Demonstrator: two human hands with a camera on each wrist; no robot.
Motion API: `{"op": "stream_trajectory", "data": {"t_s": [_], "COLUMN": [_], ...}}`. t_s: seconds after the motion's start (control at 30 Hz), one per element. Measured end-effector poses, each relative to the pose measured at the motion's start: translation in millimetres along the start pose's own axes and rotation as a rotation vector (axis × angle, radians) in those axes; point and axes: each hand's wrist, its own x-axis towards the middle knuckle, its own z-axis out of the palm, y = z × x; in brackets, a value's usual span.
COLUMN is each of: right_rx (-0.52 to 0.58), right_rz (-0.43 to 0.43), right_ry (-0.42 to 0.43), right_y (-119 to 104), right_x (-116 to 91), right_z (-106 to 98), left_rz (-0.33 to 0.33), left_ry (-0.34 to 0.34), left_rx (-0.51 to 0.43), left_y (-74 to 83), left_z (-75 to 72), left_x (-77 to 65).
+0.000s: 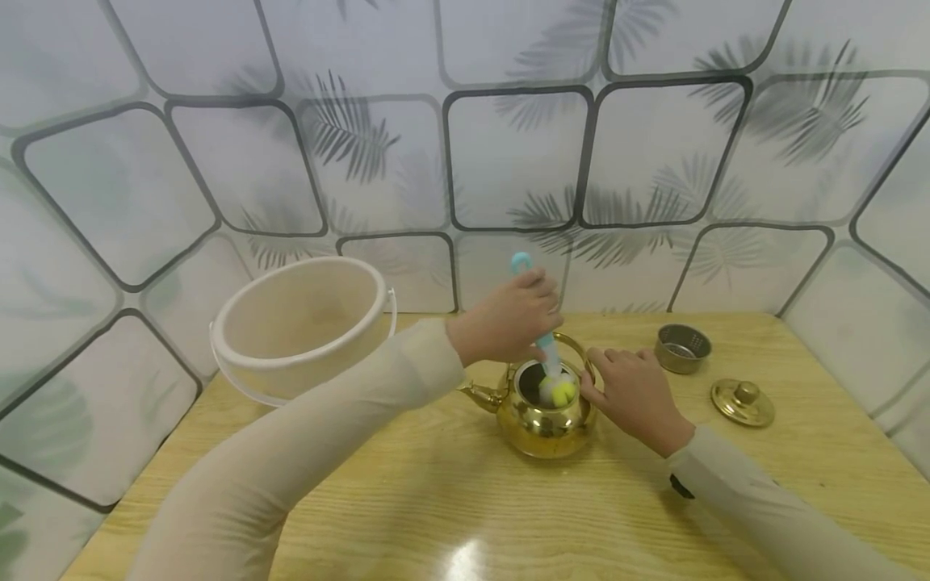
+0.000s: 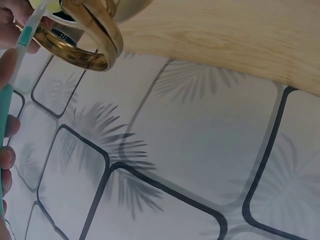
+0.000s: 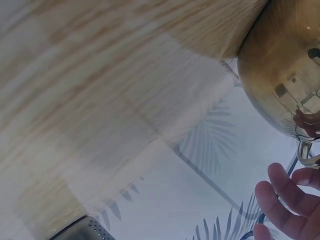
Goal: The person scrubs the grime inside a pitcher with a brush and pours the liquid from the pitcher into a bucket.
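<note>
A gold-coloured teapot (image 1: 546, 436) stands lidless on the table, its spout towards the left. My left hand (image 1: 512, 317) grips the light-blue handle of a cleaning brush (image 1: 521, 261) above the mouth. The yellow and white brush head (image 1: 563, 393) is in the teapot's opening; its lower part is hidden. In the left wrist view, fingers curl along the brush handle (image 2: 7, 105). At the teapot's right side, my right hand (image 1: 639, 395) holds the base of the hoop handle (image 1: 574, 345) with thumb and forefinger. The other fingers (image 3: 280, 205) are spread loosely in the right wrist view.
To the left stands a large cream bucket (image 1: 301, 355) with a white bail, behind my left forearm. On the right are a perforated metal strainer (image 1: 681, 349) and a gold lid (image 1: 743, 403). A patterned wall covering (image 1: 519, 161) rises behind the wooden table (image 1: 436, 500).
</note>
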Motion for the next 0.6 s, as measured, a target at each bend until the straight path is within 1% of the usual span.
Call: {"op": "stream_trajectory", "data": {"t_s": [0.2, 0.37, 0.6], "right_rx": [-0.016, -0.014, -0.010], "right_rz": [-0.003, 0.004, 0.013], "right_ry": [0.000, -0.018, -0.032], "right_y": [0.3, 0.8, 1.3], "right_x": [-0.4, -0.8, -1.2], "right_z": [0.0, -0.8, -0.8], "left_rz": [0.053, 0.091, 0.145], "left_ry": [-0.007, -0.021, -0.048], "left_rx": [0.023, 0.020, 0.039], "left_y": [-2.0, -3.9, -6.0], "left_z": [-4.3, -6.2, -11.9], "left_x": [8.1, 14.0, 16.8]}}
